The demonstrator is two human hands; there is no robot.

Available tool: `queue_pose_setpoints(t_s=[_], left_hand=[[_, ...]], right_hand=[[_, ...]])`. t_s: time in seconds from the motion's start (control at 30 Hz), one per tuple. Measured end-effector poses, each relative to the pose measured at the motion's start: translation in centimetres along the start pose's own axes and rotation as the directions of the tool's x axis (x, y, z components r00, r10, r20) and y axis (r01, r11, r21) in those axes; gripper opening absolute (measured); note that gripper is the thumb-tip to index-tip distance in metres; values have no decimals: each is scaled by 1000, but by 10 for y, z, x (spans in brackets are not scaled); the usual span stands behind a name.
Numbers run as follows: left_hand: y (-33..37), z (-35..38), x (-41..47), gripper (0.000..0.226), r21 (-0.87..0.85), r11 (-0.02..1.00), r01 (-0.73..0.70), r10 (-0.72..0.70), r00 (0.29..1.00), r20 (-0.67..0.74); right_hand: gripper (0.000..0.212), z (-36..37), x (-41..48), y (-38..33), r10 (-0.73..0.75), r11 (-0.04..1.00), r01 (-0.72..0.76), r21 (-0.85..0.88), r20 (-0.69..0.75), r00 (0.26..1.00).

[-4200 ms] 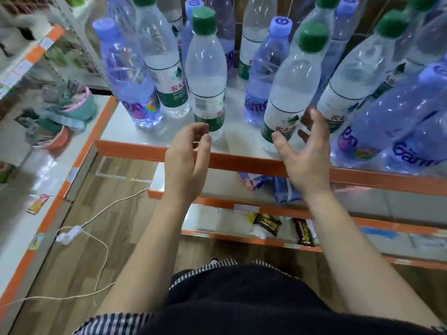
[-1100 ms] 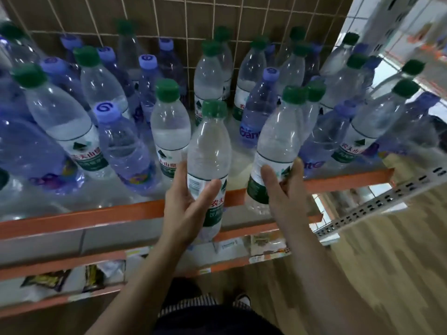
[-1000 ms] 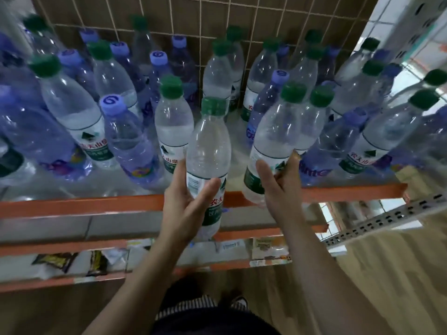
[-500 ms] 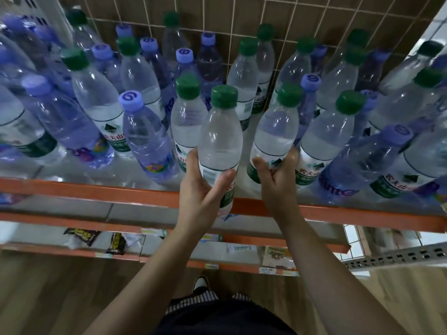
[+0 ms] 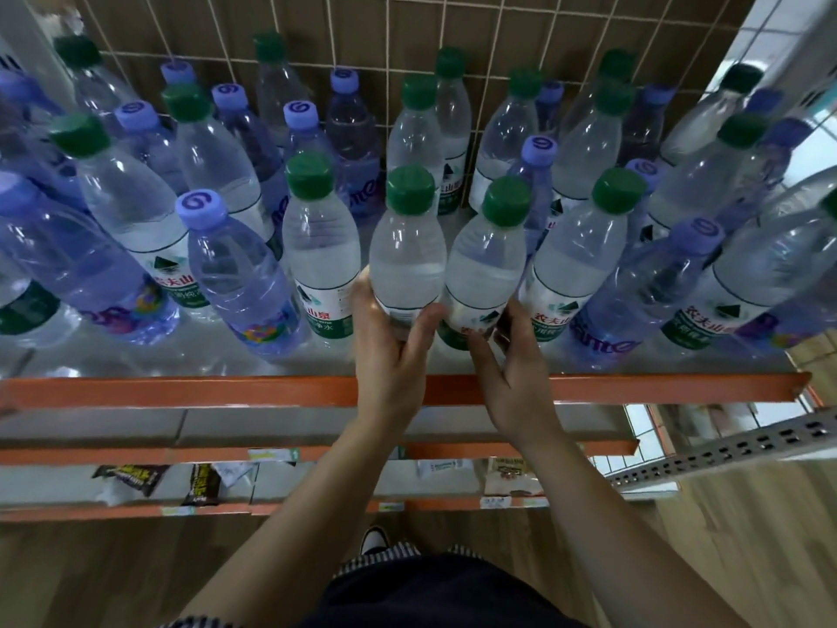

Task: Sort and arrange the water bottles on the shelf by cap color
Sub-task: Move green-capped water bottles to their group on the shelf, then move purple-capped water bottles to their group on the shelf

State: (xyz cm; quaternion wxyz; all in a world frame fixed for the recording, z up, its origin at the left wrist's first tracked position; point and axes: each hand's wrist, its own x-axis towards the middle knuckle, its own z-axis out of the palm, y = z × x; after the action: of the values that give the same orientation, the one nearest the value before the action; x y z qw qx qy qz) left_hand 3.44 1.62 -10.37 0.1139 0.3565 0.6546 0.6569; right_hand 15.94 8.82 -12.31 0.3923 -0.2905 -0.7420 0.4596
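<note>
My left hand grips the lower body of a clear green-capped bottle at the shelf's front middle. Right beside it, my right hand holds the base of a second green-capped bottle; the two bottles touch. Another green-capped bottle stands just left of them, and one more just right. A purple-capped bottle leans at the front left, another purple-capped bottle at the front right. Green and purple caps are mixed across the shelf.
A wire grid over a brown wall backs the shelf. Lower orange-edged shelves hold dark snack packets. A perforated metal rail juts out at the right over the wooden floor.
My left hand has carried its green-capped bottle up and right until it sits against the bottle in my right hand. The view has shifted left along the shelf.
</note>
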Motion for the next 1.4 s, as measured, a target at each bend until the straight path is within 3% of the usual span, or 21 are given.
queue_pose_setpoints(t_s=[0.1, 0.43, 0.57, 0.67, 0.77, 0.87, 0.93, 1.0, 1.1, 1.23, 1.4], left_hand=[[-9, 4, 2, 68, 6, 1000, 3, -3, 1000, 8], [-10, -2, 0, 55, 140, 989, -47, 36, 996, 77], [-16, -4, -30, 58, 141, 990, -21, 18, 1000, 22], [-20, -1, -57, 64, 169, 985, 36, -35, 999, -10], [-22, -1, -59, 53, 192, 981, 1, 12, 998, -67], [-21, 3, -54, 34, 103, 995, 11, 5, 988, -155], [-18, 11, -55, 28, 78, 997, 6, 11, 978, -210], [-15, 20, -58, 22, 90, 996, -13, 37, 963, -266], [-12, 38, -66, 13, 164, 986, -17, 57, 969, -239], [-6, 64, -80, 17, 244, 969, 32, 11, 985, -173], [2, 77, -88, 20, 273, 961, 50, -7, 988, -154]], right_hand=[[48, -3, -12, 8, 46, 998, -46, -47, 12, 999], [42, -8, -20, 11, 69, 987, -67, -149, 4, 998], [36, -13, -21, 8, 57, 983, -60, -174, -26, 998], [25, -26, -25, 8, 56, 981, -73, -179, -101, 993], [14, -48, -30, 8, -4, 975, -53, -215, -255, 967], [29, -78, -30, 12, -65, 973, -38, -226, -430, 900], [47, -99, -26, 16, -44, 978, -59, -202, -469, 882], [61, -117, -20, 20, -21, 976, -80, -201, -459, 888], [70, -136, -8, 28, -12, 979, -54, -196, -321, 947], [55, -141, 10, 33, -67, 992, 49, -115, -161, 985], [55, -140, 25, 34, -78, 997, 75, -30, -146, 986]])
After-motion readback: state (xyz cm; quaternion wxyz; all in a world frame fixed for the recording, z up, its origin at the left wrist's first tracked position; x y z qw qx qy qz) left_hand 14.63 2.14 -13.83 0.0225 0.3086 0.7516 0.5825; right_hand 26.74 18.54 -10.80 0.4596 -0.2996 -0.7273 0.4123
